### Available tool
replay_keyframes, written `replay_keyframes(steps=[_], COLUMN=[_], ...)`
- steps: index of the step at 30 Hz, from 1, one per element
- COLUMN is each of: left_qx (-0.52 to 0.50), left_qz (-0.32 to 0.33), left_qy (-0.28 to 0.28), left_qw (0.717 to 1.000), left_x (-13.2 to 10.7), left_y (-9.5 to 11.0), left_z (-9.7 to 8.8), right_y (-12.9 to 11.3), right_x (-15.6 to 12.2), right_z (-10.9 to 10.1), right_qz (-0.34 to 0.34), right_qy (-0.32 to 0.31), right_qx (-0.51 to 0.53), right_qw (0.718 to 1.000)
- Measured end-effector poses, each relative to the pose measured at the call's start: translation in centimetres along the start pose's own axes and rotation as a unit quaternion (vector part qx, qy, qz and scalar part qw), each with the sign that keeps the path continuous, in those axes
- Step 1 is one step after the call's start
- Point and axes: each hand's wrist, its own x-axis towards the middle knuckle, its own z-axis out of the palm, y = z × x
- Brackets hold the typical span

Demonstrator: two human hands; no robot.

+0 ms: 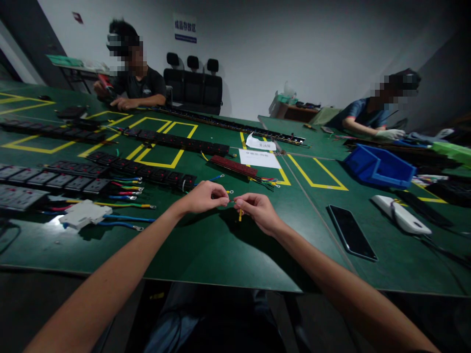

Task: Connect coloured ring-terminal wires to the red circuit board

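Above the green table, my left hand (204, 196) and my right hand (259, 210) face each other, each closed in a pinch. A small thin piece, seemingly part of a short wire (231, 200), spans the gap between their fingertips. Under my right fingers hangs a yellow end (240, 215); how it joins the piece is hidden. Left of my left hand lies a black socket strip (147, 172). Beyond my hands rests a dark red strip (233, 166) with coloured wires and ring terminals at its right end.
Several socket strips (69, 181) and a white breaker-like block (85, 214) with blue wires cover the left side. To the right lie a phone (351, 232), a white power strip-like device (401, 214) and a blue bin (380, 166). Two people sit across the table.
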Motion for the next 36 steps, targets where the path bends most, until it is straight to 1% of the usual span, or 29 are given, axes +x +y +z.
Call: replay_keyframes(steps=[4,7,10,17,27,36], left_qx=[-0.014,-0.020,-0.022,-0.021,-0.028,-0.037], left_qz=[0.002,0.001,0.000,0.004,0.006,0.021], left_qy=[0.035,0.044,0.038,0.031,0.030,0.011], left_qw=[0.999,0.999,0.999,0.999,0.999,0.999], left_x=[0.03,0.03,0.05,0.09,0.07,0.22], left_y=[-0.14,-0.03,0.13,0.07,-0.25,-0.17], left_z=[0.13,0.07,-0.09,-0.21,0.01,-0.12], right_y=[-0.01,-0.21,-0.41,-0.57,-0.05,0.36], right_x=[-0.05,0.01,0.14,0.32,0.47,0.81], right_z=[0.26,0.33,0.14,-0.21,-0.29,-0.37], right_qz=[0.019,0.017,0.016,0.022,0.009,0.028], right_qy=[0.008,0.019,0.024,0.010,0.005,-0.003], right_qx=[0.059,0.073,0.057,0.050,0.060,0.064], right_qw=[0.998,0.997,0.998,0.998,0.998,0.998])
